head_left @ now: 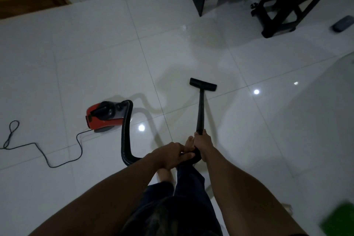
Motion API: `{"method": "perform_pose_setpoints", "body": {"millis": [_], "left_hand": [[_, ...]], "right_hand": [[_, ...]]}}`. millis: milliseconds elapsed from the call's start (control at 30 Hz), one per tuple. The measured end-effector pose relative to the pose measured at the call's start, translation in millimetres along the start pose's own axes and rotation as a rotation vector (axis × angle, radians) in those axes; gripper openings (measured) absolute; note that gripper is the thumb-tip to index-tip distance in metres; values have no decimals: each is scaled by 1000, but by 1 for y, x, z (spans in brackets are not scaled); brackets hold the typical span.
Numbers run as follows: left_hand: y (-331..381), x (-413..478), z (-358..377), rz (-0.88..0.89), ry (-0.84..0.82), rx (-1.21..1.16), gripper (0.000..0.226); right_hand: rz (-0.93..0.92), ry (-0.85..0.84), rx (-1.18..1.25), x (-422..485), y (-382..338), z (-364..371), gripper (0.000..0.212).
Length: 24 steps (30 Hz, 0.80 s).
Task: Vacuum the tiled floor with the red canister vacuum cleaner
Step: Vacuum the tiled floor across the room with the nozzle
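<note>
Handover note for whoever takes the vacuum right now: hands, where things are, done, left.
Left hand: grips the handle, where the hose comes in.
Right hand: grips the wand just ahead of it.
Floor head: on the tiled floor, straight ahead.
Red vacuum cleaner: to the left, with its cord trailing further left.
Done: vacuum out and held. How much floor is covered cannot be told.
Left: the rest of the floor, probably toward the black stool. Mind the cord.
</note>
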<state>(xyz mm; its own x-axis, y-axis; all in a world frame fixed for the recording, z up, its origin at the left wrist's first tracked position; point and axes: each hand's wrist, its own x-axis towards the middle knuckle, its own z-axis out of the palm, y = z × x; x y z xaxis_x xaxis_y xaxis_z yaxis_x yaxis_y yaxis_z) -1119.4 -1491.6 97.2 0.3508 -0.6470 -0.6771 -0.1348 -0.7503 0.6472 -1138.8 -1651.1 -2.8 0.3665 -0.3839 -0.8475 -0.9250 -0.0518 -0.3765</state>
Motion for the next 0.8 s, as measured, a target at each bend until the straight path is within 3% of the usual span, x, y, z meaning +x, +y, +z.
{"method": "perform_pose_setpoints", "body": {"millis": [433, 800], "left_hand": [[5, 19, -7, -23, -21, -43, 48], [76, 126, -65, -61, -41, -190, 45]], "right_hand": [[-2, -13, 20, 25, -5, -4, 50], [-35, -51, -98, 115, -77, -92, 53]]}}
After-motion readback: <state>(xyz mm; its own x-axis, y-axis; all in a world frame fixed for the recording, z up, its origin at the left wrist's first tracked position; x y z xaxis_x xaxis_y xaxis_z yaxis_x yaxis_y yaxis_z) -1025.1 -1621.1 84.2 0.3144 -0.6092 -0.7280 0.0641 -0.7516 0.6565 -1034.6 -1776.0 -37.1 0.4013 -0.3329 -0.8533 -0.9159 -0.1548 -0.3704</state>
